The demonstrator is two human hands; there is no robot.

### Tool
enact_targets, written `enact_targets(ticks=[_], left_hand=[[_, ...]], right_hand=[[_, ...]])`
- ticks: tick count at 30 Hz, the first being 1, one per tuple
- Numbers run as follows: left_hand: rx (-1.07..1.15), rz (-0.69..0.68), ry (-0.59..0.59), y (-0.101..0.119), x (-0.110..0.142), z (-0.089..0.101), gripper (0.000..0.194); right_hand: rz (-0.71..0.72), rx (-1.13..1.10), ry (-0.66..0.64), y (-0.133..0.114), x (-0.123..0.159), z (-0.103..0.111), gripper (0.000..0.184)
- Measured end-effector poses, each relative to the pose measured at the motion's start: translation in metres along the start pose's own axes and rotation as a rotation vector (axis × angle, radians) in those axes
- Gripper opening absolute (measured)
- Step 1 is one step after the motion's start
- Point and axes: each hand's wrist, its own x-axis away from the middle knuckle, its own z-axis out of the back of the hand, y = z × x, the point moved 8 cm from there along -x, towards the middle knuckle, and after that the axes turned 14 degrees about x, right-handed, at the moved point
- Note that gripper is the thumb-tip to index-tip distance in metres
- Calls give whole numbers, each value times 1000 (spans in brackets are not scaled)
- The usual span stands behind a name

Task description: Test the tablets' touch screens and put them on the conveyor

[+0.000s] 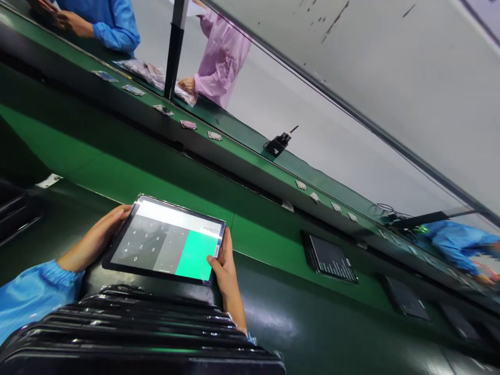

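Tablet (156, 237), one: dark-rimmed, lit, tilted, held above a dark green bench (281, 307). Screen shows grey number keys with a green block at right; the entry in the white strip is too blurred to read.

Left hand (102, 234), at the tablet's nine o'clock: half closed round the edge, fingers partly hidden.

Right hand (224, 273), between three and four: closed on the opposite edge, thumb lying over the green block; whether it presses, cannot tell.

Step in hand, as judged: working or reading the keypad screen. Next move, as judged: calls for a steady two-sided hold, or one hand bearing the weight while the other taps.

Stack of dark flat devices (148, 333), at six, near.

Green strip (258, 234), beyond the bench, bearing further tablets (332, 255) between three and four.

Ledge (253, 159), farther out: small flat packets (188, 124), spaced from eleven to three; black device (278, 144) at two.

Co-workers: blue sleeve (117, 34) towards eleven; pink sleeve (214, 78) at one; another blue sleeve (449, 242) at three.
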Motion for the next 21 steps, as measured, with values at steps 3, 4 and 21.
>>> enact_targets(ticks=[3,4,21], left_hand=[[69,31,1,0,3,-4,61],[88,37,6,0,3,-4,61],[-57,18,-20,1,7,-3,63]], right_hand=[[12,-27,-57,-1,1,-2,106],[11,-33,-61,-1,1,-3,108],[-70,-256,213,4,-5,11,60]])
